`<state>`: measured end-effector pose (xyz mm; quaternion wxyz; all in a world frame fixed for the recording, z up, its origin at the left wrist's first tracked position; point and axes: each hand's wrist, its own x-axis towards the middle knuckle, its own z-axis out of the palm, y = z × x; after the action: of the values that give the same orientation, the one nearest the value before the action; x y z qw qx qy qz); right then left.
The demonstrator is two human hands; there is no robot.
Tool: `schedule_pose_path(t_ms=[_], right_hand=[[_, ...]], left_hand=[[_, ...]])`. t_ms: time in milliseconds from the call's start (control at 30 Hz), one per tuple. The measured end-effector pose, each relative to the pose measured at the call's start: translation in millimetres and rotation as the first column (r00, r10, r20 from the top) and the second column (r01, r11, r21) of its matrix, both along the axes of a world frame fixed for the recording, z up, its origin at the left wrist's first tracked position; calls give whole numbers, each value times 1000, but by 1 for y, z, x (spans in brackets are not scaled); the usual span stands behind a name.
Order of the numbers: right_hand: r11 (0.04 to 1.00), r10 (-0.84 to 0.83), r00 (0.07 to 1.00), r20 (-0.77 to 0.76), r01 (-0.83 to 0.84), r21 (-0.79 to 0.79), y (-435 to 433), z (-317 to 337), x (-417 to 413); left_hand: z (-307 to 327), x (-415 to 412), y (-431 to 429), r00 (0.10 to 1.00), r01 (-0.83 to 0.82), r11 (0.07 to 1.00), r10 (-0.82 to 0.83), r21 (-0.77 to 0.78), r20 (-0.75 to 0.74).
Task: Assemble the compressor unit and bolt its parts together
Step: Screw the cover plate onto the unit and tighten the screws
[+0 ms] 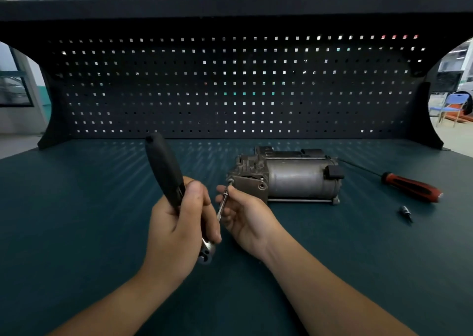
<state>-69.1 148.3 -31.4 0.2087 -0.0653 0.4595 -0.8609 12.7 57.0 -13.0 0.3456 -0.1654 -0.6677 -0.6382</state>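
A grey metal compressor unit (286, 178) lies on its side on the dark green bench top (89, 207), its square end plate facing me. My left hand (179, 223) grips a ratchet wrench (166, 169) by its black handle, which points up and away; the metal ratchet head shows below my palm. A thin extension bar (222, 205) runs from the ratchet head up to a bolt at the end plate's upper left corner. My right hand (243, 220) pinches that bar between fingertips just short of the plate.
A red-and-black screwdriver (412, 186) lies to the right of the compressor, its long shaft pointing toward the unit. A small black socket bit (406, 212) rests near it. A dark pegboard (230, 84) closes off the back of the bench.
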Motion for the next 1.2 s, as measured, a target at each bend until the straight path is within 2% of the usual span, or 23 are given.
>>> schedule_pose_path(t_ms=[100, 233, 300, 433, 500, 567, 733, 867, 967, 1100, 1200], right_hand=[[997, -38, 998, -41, 40, 70, 0, 1, -1], [992, -41, 998, -58, 47, 120, 1, 1, 0], [993, -14, 999, -45, 19, 115, 2, 2, 0], [987, 52, 998, -29, -47, 153, 5, 4, -1], [983, 44, 999, -15, -41, 178, 5, 4, -1], [990, 28, 1000, 15, -30, 141, 4, 5, 0], [995, -22, 1000, 12, 21, 98, -1, 2, -1], [988, -81, 997, -17, 83, 128, -2, 2, 1], [965, -144, 986, -82, 158, 210, -1, 2, 5], [935, -171, 968, -185, 218, 279, -1, 0, 11], [928, -173, 961, -218, 233, 291, 0, -1, 10]], left_hand=[[-1, 0, 4, 1000, 5, 998, -4, 69, -19], [-6, 0, 5, 998, 31, 999, -30, 22, -53], [-10, 0, 7, 996, 63, 997, -66, -45, -63], [-19, 0, 6, 990, 80, 943, -112, -324, -83], [-20, 0, 6, 989, 80, 926, -120, -370, -86], [-19, 0, 9, 988, 84, 942, -121, -326, -97], [-14, 0, 11, 989, 125, 992, -128, -32, -79], [-11, 0, 13, 990, 132, 989, -128, 66, -60], [-10, -1, 11, 989, 136, 988, -131, 76, -63], [-13, -3, 7, 985, 140, 988, -146, -65, -92], [-13, -2, 1, 987, 116, 956, -141, -270, -75]])
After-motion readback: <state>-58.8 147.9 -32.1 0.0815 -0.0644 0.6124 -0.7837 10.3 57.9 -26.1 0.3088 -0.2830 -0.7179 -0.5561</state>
